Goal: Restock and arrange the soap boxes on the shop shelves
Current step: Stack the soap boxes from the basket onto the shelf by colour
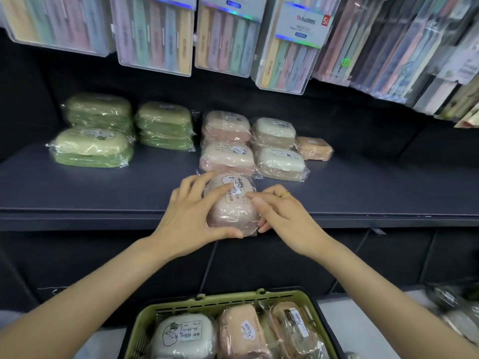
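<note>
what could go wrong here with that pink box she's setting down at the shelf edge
The pink soap box sits at the shelf's front lip; if the left hand and right hand let go early, it may tip toward the basket. Pushing it back could nudge the wrapped pink stack behind.

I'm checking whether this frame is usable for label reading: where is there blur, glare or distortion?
Head view: hanging packs at the top are motion-smeared; plastic wrap on the green soap boxes glints; the shelf edge bows from the wide lens; the pink soap box between left hand and right hand is fairly sharp.
</note>
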